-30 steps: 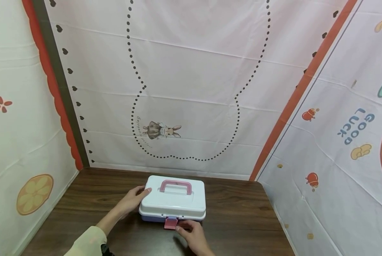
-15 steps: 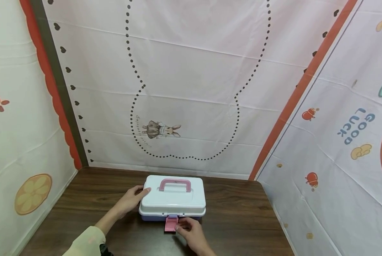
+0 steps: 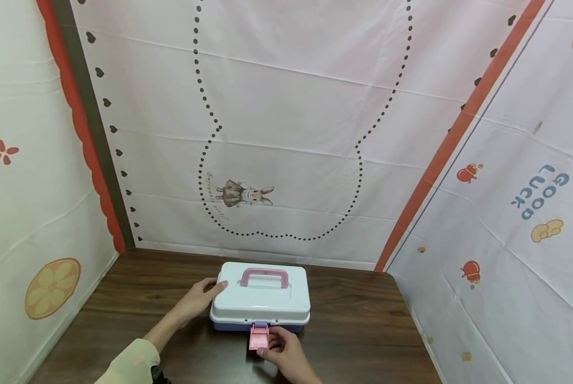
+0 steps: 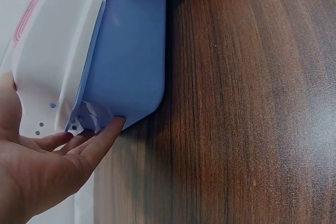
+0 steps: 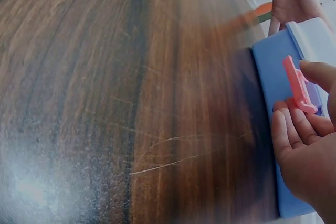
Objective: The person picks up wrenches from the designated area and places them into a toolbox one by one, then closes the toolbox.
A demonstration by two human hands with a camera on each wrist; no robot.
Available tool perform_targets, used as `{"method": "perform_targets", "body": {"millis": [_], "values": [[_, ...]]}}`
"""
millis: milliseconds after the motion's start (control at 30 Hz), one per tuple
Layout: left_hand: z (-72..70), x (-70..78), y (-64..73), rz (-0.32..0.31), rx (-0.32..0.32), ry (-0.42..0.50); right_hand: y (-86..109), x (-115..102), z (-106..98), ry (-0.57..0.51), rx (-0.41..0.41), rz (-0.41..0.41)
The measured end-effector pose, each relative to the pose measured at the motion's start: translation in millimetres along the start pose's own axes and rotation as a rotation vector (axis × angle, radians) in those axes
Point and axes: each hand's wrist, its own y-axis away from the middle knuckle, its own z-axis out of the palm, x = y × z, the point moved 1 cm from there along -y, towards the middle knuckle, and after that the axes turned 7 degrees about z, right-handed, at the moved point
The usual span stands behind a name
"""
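A white-lidded plastic storage box [image 3: 262,298] with a blue base and a pink carry handle [image 3: 264,274] stands on the table, its lid down. My left hand [image 3: 197,301] holds the box's left end, thumb on the lid. In the left wrist view, the left hand's fingers [image 4: 100,142] lie against the end wall. At the front, a pink latch [image 3: 259,337] sticks out from the box. My right hand [image 3: 288,352] holds this latch, with the thumb at one edge and fingers by the other, as the right wrist view shows. The box's inside is hidden.
The dark wood-grain table [image 3: 358,330] extends on both sides of the box. A printed white cloth [image 3: 286,176] hangs behind it, with more cloth at the left and right. A light sleeve [image 3: 133,362] covers my left forearm.
The pink latch has swung outward and up from the box front, and my right thumb has shifted slightly along it. My left hand stays on the box's end.
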Motion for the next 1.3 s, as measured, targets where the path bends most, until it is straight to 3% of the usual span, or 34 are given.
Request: {"method": "perform_targets", "body": {"millis": [433,733,1100,1300], "values": [[-1.6,-1.0,-0.4,-0.015,-0.005,0.004,-4.4,-4.5,-2.0,-0.041,-0.023,0.029],[-1.8,-2.1,-0.6,-0.011,-0.008,0.014,-5.7,-9.9,2.9,-0.143,0.06,0.089],[-1.3,-1.6,0.3,-0.004,-0.008,0.001,-7.9,-14.3,10.8,-0.166,0.19,0.192],[-1.0,0.6,-0.1,-0.003,-0.008,-0.033,-8.9,-18.1,12.8,-0.259,0.236,0.25]]}}
